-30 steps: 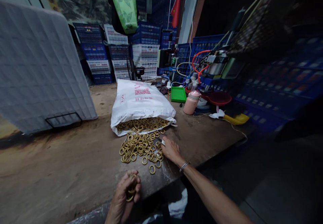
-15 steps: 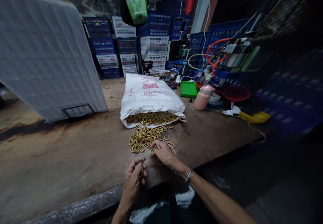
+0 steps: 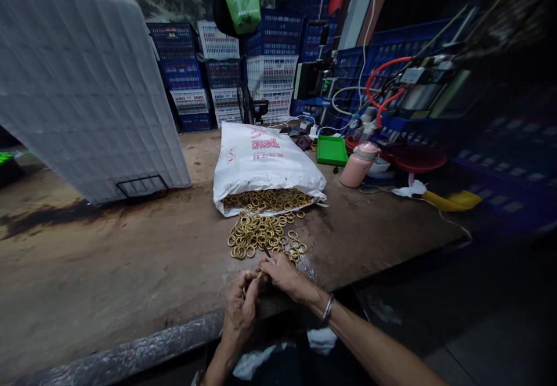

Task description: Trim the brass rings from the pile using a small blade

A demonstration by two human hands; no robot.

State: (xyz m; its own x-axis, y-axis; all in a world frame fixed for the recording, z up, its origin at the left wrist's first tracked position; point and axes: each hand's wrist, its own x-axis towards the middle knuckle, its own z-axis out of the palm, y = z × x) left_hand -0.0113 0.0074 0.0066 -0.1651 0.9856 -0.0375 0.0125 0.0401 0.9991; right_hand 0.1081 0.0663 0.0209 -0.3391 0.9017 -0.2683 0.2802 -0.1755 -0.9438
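My left hand (image 3: 241, 303) is closed around brass-coloured metal rings; one ring (image 3: 260, 275) pokes out at its fingertips. My right hand (image 3: 288, 276), with a metal bracelet (image 3: 327, 309) on the wrist, grips a slim tool (image 3: 267, 253) with a dark, narrow tip, perhaps a small knife. The fingertips of both hands meet at the ring. Just beyond them lies a loose pile of brass rings (image 3: 256, 232). It spills from the mouth of a white woven sack (image 3: 272, 171) with red print, lying on its side with more rings inside.
The wooden table (image 3: 174, 276) has a plastic-wrapped front edge (image 3: 130, 348). A large white padded panel (image 3: 96, 96) stands left. Right of the sack are a green tray (image 3: 331, 151), a pink bottle (image 3: 359, 166) and a red dish (image 3: 420, 159). Stacked crates (image 3: 272, 72) line the back.
My right hand has come from the edge of the ring pile to my left hand, and the two now touch. The view has shifted slightly.
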